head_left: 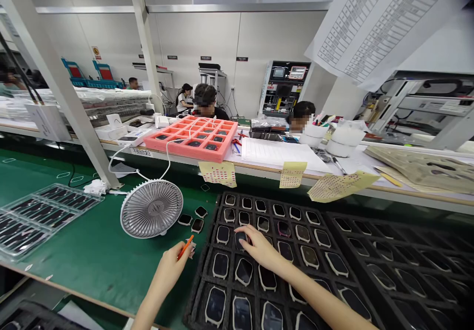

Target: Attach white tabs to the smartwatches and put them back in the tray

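My left hand [175, 261] is closed round an orange tool [185, 247], over the green mat [99, 266] just left of the black foam tray. A small pale piece, too small to make out, shows at its fingertips. My right hand [257, 247] reaches over the black foam tray [202, 280], thumb and fingers apart around a watch body [240, 241] in its slot. Whether the fingers touch it cannot be told. Rows of watch bodies with dark screens fill the tray. Beyond my left hand, several loose watch bodies [197, 225] lie on the mat.
A white fan [151, 208] stands left of the loose watch bodies. Clear plastic trays [44, 216] lie far left. A second black tray [403, 261] is at the right. The shelf above holds a pink foam tray [192, 135], papers [281, 153] and hanging yellow notes. People sit beyond.
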`<move>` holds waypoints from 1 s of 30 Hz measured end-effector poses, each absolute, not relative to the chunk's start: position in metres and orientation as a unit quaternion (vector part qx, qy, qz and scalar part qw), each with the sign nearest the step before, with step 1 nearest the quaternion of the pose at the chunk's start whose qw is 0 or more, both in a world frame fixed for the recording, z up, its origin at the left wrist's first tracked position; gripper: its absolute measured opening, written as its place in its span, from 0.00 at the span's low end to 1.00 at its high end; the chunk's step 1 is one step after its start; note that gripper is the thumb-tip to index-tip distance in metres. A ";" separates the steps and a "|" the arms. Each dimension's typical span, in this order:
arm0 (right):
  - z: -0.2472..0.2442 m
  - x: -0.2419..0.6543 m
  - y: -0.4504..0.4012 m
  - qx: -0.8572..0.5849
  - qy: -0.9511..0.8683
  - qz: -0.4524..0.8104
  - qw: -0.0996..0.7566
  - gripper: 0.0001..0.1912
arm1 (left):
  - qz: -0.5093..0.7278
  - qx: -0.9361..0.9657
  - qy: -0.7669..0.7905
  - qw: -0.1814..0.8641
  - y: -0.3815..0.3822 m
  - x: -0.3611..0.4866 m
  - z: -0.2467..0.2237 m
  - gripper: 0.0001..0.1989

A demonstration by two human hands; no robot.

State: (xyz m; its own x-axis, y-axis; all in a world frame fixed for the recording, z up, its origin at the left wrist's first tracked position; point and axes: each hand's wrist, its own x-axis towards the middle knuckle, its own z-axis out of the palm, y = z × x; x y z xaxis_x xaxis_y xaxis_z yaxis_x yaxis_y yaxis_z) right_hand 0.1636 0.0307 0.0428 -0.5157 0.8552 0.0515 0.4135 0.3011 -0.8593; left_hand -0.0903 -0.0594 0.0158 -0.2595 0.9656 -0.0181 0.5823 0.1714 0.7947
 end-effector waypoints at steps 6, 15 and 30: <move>0.048 0.201 0.034 -0.491 -0.822 0.231 0.172 0.09 | 0.289 0.549 0.742 0.255 -0.059 -0.098 0.005 0.22; 0.049 0.218 0.026 -0.545 -0.804 0.217 0.091 0.15 | 0.225 0.549 0.769 0.238 -0.056 -0.098 0.002 0.18; 0.041 0.205 0.037 -0.457 -0.718 0.458 0.256 0.11 | 0.405 0.525 0.628 0.407 -0.065 -0.065 0.044 0.22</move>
State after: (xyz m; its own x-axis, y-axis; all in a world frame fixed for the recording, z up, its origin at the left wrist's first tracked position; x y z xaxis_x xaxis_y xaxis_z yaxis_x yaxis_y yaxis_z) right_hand 0.2049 0.0370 0.0412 -0.4516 0.8908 -0.0505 0.4207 0.1627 -0.8925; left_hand -0.0650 -0.0651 0.0444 -0.1176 0.9894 -0.0851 0.3298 0.1197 0.9364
